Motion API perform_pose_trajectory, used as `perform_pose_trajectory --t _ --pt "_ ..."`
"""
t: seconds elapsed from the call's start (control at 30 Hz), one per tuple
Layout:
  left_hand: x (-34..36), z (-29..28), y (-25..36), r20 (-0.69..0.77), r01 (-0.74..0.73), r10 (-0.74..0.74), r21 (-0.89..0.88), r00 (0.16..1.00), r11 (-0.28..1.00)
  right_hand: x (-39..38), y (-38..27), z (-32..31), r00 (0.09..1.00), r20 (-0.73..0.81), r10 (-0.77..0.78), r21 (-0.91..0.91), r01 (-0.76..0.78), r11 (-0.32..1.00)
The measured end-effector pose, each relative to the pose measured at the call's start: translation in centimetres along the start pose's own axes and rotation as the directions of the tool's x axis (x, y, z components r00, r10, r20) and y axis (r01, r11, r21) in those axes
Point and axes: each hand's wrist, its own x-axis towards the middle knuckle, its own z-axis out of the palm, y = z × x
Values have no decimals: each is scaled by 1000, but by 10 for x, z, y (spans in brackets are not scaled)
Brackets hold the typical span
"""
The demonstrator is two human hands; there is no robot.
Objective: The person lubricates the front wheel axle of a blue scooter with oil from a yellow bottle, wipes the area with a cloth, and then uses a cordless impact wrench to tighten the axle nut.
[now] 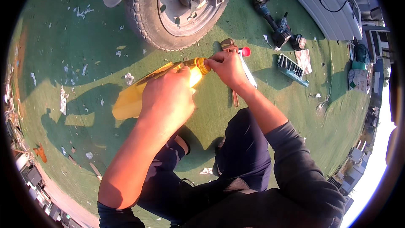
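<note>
A yellow plastic bottle [128, 101] lies tilted in front of me, its neck pointing up to the right. My left hand [168, 95] is closed around its upper body, just behind the neck. At the open-looking end of the neck [202, 65], the fingers of my right hand [230, 69] are pinched together against the rim. What they pinch, if anything, is hidden. Partly under my right hand lies a rusty pipe wrench [235, 98] on the green ground. Beside it is a white, long item [248, 72] with a round red end [246, 51].
A wheel with a knobby tyre [145, 17] stands just ahead. To the right lie a cordless angle grinder [270, 19], a blue-grey slotted tray [291, 71] and a piece of cardboard [303, 61]. A large pale panel [316, 4] is at the far right. Paper scraps litter the green ground.
</note>
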Motion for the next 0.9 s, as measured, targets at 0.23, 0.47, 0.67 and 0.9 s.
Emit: perform_pose_trajectory --t 0.23,0.47,0.67,0.9 --pt "-11 -16 18 -63 81 -76 80 995 994 2 3 -14 984 -174 -45 321 100 942" --pt "-18 -19 34 -240 89 -72 60 968 994 -15 -2 -32 987 -97 -131 394 159 905" --pt "-18 -13 64 -278 5 30 122 960 993 -12 10 -45 935 -170 -312 12 319 948" --pt "-2 -13 66 -344 22 27 140 939 990 -15 1 -114 921 -367 -130 381 276 883"
